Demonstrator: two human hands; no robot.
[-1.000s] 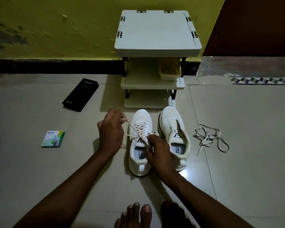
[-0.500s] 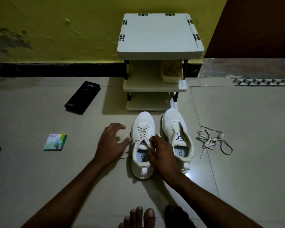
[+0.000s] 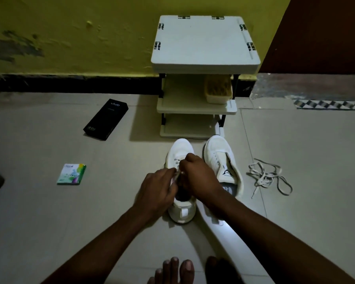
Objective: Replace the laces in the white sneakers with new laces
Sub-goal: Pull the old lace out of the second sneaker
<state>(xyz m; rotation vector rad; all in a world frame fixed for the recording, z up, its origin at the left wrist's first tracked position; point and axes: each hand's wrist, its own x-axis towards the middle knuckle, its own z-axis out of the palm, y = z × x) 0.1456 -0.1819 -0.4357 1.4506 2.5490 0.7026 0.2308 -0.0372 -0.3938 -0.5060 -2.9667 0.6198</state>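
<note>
Two white sneakers stand side by side on the tiled floor. The left sneaker carries a pale lace through its eyelets. Both hands meet over its tongue: my left hand and my right hand each pinch the lace with curled fingers, covering most of the opening. The right sneaker has no lace and its tongue lies open. A loose pale lace lies tangled on the floor to the right of the shoes.
A small white three-tier rack stands just beyond the shoes, with a tub on its middle shelf. A black phone box and a small green packet lie at left. My bare toes show at the bottom.
My left hand has come in from the shoe's left side to its tongue. My right hand has moved up over the lacing. Both now pinch the lace close together.
</note>
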